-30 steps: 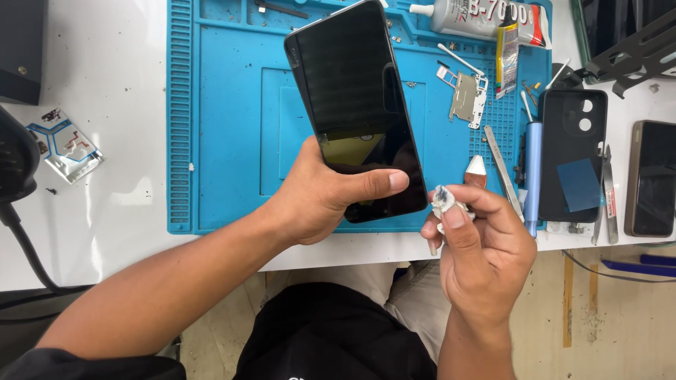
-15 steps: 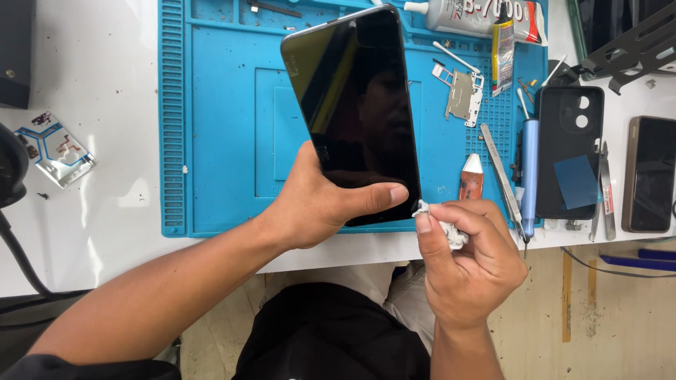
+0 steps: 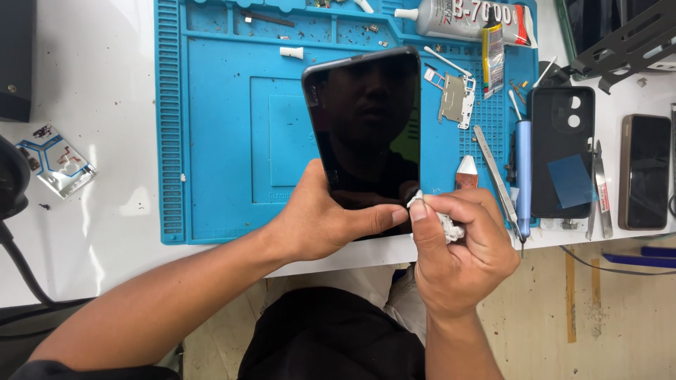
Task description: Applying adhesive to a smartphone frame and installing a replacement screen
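I see the left hand (image 3: pixel 317 222) gripping the black phone (image 3: pixel 366 127) upright by its lower edge, tilting the glass for access. The right hand (image 3: pixel 461 257) pinches a crumpled white wipe (image 3: pixel 443 224) against the screen's bottom corner.

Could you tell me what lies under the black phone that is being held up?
Under the phone is the blue work mat, on the white table. Whatever lies on the mat directly behind it is covered.

Phone repair bench: blue repair mat (image 3: pixel 218 141), tweezers (image 3: pixel 601 186), glue tube (image 3: pixel 458 15).
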